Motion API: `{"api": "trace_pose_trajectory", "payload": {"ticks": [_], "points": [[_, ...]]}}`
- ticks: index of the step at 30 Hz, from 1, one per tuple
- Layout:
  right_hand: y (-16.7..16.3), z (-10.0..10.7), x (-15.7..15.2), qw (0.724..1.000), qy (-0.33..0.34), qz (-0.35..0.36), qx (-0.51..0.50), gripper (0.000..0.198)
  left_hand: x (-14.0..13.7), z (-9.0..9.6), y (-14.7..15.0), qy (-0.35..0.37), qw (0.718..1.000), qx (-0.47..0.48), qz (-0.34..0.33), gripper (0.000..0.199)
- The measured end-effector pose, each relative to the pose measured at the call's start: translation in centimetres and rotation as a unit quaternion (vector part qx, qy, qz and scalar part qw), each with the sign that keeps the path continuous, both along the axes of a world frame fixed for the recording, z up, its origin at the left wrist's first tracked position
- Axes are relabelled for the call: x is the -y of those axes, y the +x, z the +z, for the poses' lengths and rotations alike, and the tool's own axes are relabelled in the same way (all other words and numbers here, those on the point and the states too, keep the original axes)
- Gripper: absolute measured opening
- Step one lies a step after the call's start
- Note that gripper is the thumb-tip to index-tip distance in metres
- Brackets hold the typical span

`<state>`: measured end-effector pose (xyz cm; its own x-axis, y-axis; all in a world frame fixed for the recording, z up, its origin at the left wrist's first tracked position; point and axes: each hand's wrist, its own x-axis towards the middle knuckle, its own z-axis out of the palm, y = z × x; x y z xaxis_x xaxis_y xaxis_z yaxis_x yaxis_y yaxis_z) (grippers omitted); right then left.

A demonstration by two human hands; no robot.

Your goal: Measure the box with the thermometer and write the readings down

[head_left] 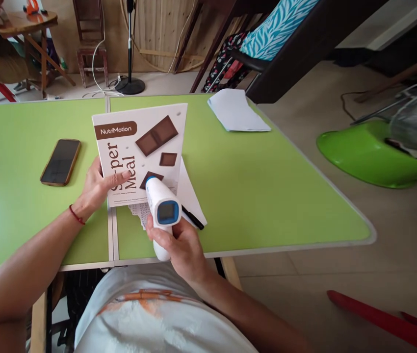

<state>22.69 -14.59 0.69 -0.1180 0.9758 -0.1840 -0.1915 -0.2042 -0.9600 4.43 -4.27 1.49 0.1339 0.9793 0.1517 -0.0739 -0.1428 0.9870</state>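
My left hand grips the left edge of a white box printed "NutriMotion" with pictures of chocolate pieces, its thumb across the front. The box is held up over the green table. In my right hand is a white infrared thermometer with a blue-rimmed screen facing me, its front end at the lower part of the box. Under the box lie white paper sheets and a black pen, both partly hidden.
A smartphone rests left of the box. Folded white paper lies at the table's far right edge. Beyond the table are a microphone stand and a wooden chair. A green plastic chair is at right; a seated person is far left.
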Motion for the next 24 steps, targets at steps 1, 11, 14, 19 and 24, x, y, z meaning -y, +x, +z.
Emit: {"api": "trace_pose_trajectory", "payload": {"ticks": [1,11,14,19,24], "points": [[-0.1,-0.2,0.0,1.000,-0.003,0.003,-0.016,0.022,0.0,0.0,0.0,-0.001,1.000,0.000,0.001,0.041],[0.1,-1.5,0.4,0.998,-0.008,0.024,-0.056,0.026,0.2,0.0,-0.1,-0.009,1.000,-0.020,0.008,0.053],[0.1,-1.5,0.5,0.997,-0.009,0.028,-0.066,0.026,0.1,0.0,-0.1,-0.010,1.000,-0.014,0.006,0.053],[0.1,-1.6,0.5,0.997,-0.009,0.030,-0.076,0.025,0.1,0.1,0.0,-0.005,1.000,-0.009,0.007,0.053],[0.0,-1.7,0.6,0.997,-0.007,0.023,-0.067,0.024,0.1,0.3,0.0,-0.005,1.000,-0.024,0.009,0.054]]}}
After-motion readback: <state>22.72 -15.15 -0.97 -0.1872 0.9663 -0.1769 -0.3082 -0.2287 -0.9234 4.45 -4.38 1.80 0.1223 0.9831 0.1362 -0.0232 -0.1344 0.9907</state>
